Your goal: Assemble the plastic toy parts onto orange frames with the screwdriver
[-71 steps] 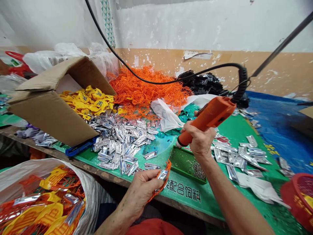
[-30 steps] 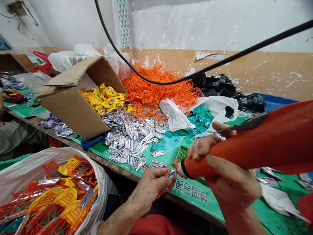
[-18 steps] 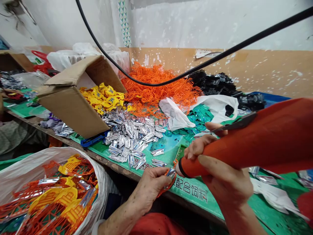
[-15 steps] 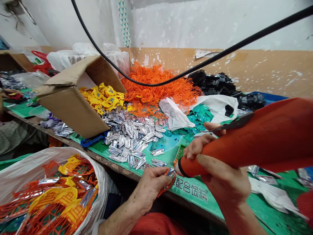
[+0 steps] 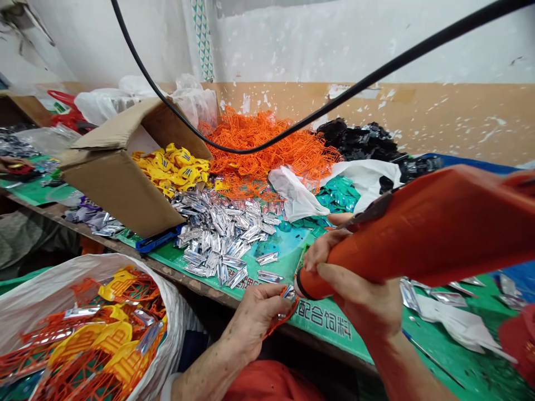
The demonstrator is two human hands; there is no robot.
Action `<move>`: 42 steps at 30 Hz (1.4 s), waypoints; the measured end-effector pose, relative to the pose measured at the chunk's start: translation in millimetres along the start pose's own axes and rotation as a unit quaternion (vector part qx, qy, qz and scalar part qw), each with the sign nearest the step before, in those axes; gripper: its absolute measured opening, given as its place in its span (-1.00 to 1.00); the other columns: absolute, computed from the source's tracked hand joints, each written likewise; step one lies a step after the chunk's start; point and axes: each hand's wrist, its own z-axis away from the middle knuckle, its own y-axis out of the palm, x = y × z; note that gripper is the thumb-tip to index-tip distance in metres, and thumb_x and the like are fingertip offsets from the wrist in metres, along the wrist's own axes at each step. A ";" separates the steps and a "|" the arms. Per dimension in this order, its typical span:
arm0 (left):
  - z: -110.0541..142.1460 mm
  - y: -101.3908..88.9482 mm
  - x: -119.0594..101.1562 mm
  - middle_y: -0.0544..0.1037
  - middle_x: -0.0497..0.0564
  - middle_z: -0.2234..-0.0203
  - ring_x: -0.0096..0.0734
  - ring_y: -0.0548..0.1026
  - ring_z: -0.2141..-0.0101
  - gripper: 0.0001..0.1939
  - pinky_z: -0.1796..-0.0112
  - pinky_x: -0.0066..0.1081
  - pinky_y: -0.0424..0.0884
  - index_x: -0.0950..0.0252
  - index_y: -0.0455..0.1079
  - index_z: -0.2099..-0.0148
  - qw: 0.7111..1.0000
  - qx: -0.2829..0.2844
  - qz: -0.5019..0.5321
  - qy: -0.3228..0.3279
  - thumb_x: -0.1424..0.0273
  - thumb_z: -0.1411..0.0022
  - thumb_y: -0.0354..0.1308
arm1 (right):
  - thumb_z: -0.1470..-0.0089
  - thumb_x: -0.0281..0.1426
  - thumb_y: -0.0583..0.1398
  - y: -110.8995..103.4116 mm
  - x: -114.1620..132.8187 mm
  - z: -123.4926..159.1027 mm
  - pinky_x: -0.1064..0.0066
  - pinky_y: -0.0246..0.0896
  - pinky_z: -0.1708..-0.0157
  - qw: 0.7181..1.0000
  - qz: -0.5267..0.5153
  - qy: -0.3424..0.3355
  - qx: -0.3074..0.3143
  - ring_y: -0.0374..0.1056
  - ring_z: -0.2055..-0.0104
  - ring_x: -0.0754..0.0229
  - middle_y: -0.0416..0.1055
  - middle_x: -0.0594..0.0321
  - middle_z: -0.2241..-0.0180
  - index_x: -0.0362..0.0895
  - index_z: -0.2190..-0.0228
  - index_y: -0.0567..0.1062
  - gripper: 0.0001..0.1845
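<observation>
My left hand is closed on an orange plastic frame with a shiny silver piece on it, at the table's front edge. My right hand wraps around a thick red hand tool, apparently an electric screwdriver, with a dark lever along its top. Its black-banded nose points down-left and meets the held part; the exact contact is hidden. Silver pieces lie in a heap beyond my left hand.
A tilted cardboard box spills yellow parts. Behind are piles of orange frames and black parts. Green parts lie by a white bag. A full white sack stands at lower left. A black cable hangs across.
The tool and my right hand have shifted slightly left, with the tool's nose closer to my left hand. The view has moved a little; both hands keep their holds.
</observation>
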 end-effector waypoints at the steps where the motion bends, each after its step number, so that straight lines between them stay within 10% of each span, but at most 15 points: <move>1: 0.0 -0.4 0.6 0.36 -0.08 0.65 -0.55 0.20 0.56 -0.81 0.47 -0.47 0.12 0.39 0.54 0.49 1.000 -0.003 0.000 0.001 0.35 0.20 0.34 | 0.14 -0.48 0.28 0.1 -0.6 0.3 0.20 0.34 0.29 1.000 -0.001 0.001 0.000 0.34 0.42 0.19 0.39 0.33 0.50 -0.05 0.35 0.49 -0.78; 12: 0.7 -3.5 -1.2 0.32 -0.09 0.62 -0.62 0.13 0.57 -0.81 0.52 -0.53 0.02 0.42 0.53 0.43 1.000 0.008 -0.013 -0.005 0.38 0.13 0.31 | 0.18 -0.54 0.28 -1.3 8.2 -1.7 0.28 0.31 0.42 0.994 -0.107 0.011 -0.001 0.33 0.51 0.24 0.38 0.42 0.52 0.06 0.11 0.42 -0.46; 17: -0.1 -10.9 -6.3 0.28 -0.13 0.62 -0.67 0.04 0.63 -0.78 0.59 -0.52 -0.13 0.40 0.52 0.35 0.998 0.034 -0.037 0.023 0.31 -0.01 0.32 | 0.21 -0.55 0.24 -15.6 15.7 -33.3 0.31 0.29 0.47 0.983 -0.095 -0.090 -0.127 0.31 0.56 0.26 0.37 0.42 0.57 -0.03 0.20 0.46 -0.57; 28: -6.3 -18.3 -4.5 0.39 -0.08 0.57 -0.68 0.16 0.64 -0.65 0.61 -0.59 0.05 0.40 0.51 0.35 0.999 0.015 -0.047 0.002 0.18 0.05 0.37 | 0.31 -0.44 0.30 -36.5 -58.5 -68.1 0.33 0.24 0.54 0.974 0.032 -0.047 -0.220 0.25 0.63 0.28 0.37 0.38 0.66 -0.15 0.63 0.42 -0.87; 42: -7.1 -19.4 -7.1 0.42 -0.09 0.54 -0.63 0.27 0.60 -0.68 0.60 -0.62 0.26 0.37 0.49 0.28 0.999 0.014 -0.035 -0.002 0.27 0.06 0.37 | 0.30 -0.41 0.29 -35.4 -70.3 -68.3 0.33 0.25 0.52 0.974 0.059 -0.019 -0.218 0.25 0.62 0.28 0.36 0.37 0.67 -0.16 0.64 0.43 -0.88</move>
